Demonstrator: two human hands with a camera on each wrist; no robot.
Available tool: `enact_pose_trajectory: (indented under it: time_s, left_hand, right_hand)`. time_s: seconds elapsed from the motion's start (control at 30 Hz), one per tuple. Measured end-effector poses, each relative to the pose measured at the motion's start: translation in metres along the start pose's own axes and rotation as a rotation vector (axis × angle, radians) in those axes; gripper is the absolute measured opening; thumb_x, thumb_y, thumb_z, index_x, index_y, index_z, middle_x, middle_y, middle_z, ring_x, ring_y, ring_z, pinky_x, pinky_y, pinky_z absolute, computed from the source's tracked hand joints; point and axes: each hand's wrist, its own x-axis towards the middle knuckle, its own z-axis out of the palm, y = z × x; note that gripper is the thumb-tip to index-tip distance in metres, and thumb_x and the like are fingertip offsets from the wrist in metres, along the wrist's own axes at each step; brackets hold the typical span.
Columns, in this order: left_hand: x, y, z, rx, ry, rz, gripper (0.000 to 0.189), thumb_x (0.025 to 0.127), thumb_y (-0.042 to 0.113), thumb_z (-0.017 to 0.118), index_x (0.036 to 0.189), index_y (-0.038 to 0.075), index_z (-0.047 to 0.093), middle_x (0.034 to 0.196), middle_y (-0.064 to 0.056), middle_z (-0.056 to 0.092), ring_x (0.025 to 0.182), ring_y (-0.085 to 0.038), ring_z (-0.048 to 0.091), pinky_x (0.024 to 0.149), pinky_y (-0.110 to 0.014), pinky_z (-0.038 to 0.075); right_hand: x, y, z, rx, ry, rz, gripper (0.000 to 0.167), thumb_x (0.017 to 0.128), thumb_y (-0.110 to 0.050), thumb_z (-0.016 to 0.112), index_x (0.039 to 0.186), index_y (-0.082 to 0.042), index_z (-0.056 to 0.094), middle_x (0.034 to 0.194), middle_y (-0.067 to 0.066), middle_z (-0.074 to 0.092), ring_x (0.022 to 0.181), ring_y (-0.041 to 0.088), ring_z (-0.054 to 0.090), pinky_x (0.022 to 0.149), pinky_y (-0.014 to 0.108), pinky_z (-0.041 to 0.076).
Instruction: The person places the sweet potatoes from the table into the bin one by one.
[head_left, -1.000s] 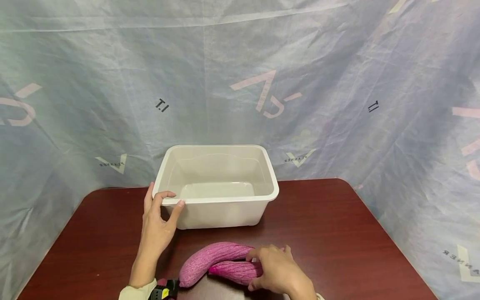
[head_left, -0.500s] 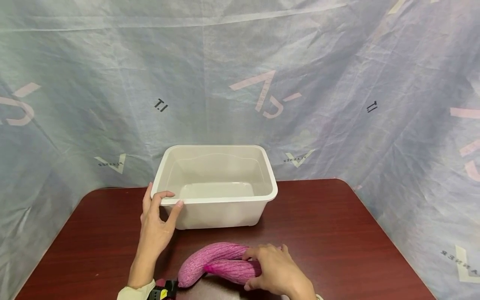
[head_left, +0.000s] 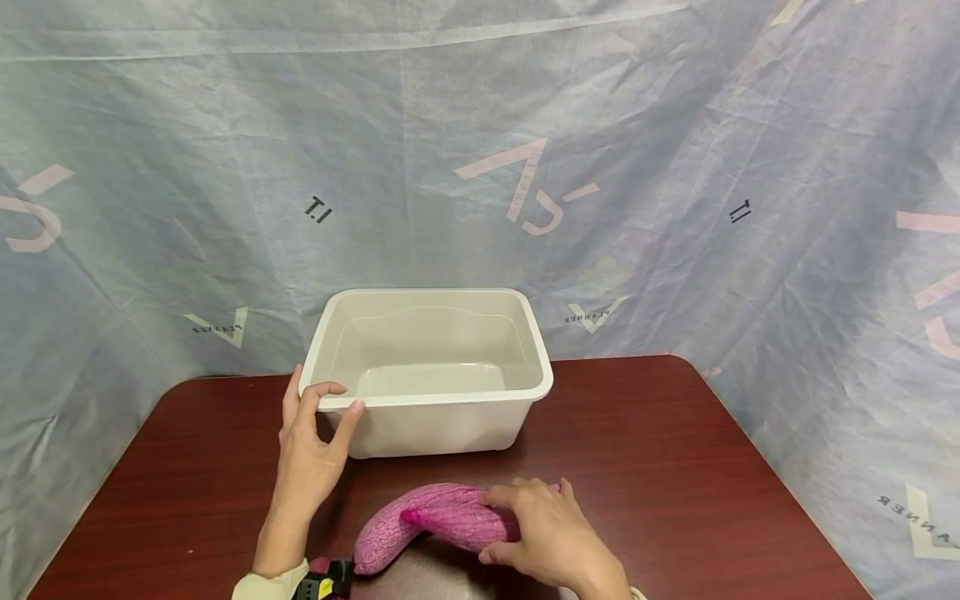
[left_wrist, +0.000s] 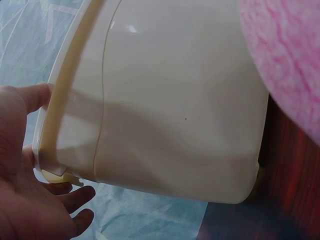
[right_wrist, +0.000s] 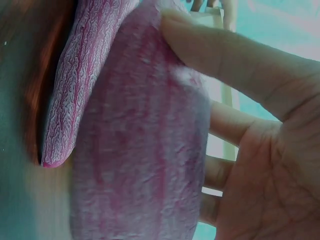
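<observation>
In the head view my left hand (head_left: 311,462) holds the front left corner of a white plastic tub (head_left: 442,429), thumb in front and fingers over and beside the rim. The left wrist view shows the tub's wall (left_wrist: 175,100) with the hand (left_wrist: 30,165) at its rim. My right hand (head_left: 551,533) grips a long, wrinkled pink-purple vegetable (head_left: 465,521), its pointed tip toward the left. A second, curved vegetable (head_left: 382,537) of the same kind lies behind and under it on the table. Up close, the gripped vegetable (right_wrist: 140,135) sits between thumb and fingers.
The dark red table (head_left: 645,450) has rounded far corners. A grey-blue sheet (head_left: 450,167) printed with letters hangs behind and along both sides. A black device with a yellow mark (head_left: 324,587) sits at my left wrist. Nothing shows inside the tub.
The gripped vegetable's tip has risen and shifted slightly left, now overlapping the curved vegetable. My right hand has moved slightly up and left with it. The left hand stays at the tub's corner.
</observation>
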Motion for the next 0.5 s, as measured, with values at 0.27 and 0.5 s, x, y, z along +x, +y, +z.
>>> enact_pose_trajectory:
  time_s: [0.27,0.5]
  left_hand:
    - [-0.0006,-0.0003,0.0011,-0.007,0.005,0.007,0.034,0.095,0.031,0.069,0.121,0.013,0.056,0.17,-0.009,0.012,0.147,-0.053,0.028,0.109,-0.075,0.025]
    - [-0.0005,-0.0006,0.0013,-0.009,0.005,0.007,0.035,0.095,0.031,0.069,0.121,0.012,0.056,0.17,-0.009,0.011,0.148,-0.052,0.028,0.109,-0.075,0.025]
  right_hand:
    - [0.0004,-0.0028,-0.0012,-0.022,0.084,-0.029,0.049,0.08,-0.045,0.081,0.124,-0.026,0.068,0.116,-0.004,0.07,0.115,0.022,0.063,0.107,0.072,0.033]
    - [0.0014,-0.0042,-0.0016,-0.046,0.123,-0.05,0.047,0.082,-0.046,0.078,0.124,-0.026,0.068,0.113,-0.008,0.07,0.113,0.018,0.064,0.107,0.065,0.038]
